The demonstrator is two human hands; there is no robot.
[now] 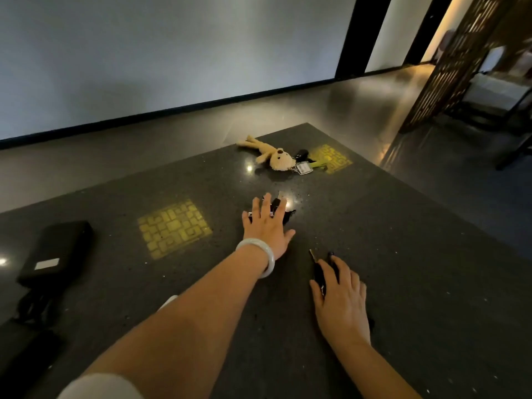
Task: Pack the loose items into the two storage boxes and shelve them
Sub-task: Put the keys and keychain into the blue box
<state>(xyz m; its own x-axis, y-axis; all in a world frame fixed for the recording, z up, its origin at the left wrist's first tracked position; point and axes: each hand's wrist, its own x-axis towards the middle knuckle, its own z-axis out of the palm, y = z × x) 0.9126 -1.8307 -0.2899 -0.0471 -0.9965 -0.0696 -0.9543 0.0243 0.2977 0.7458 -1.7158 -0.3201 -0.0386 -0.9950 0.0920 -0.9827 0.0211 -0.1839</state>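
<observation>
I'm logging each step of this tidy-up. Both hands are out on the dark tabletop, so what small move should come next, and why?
Probably curl the left hand around the small dark item under its spread fingers and lift it. That hand is flat and open over it, while the right hand already holds a dark key-like object. The plush bear keychain lies farther off.

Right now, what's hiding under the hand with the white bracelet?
Under the left hand lies a small dark object on the table; bits peek past the fingers. The hand covers most of it, so I can't tell what it is.
</observation>
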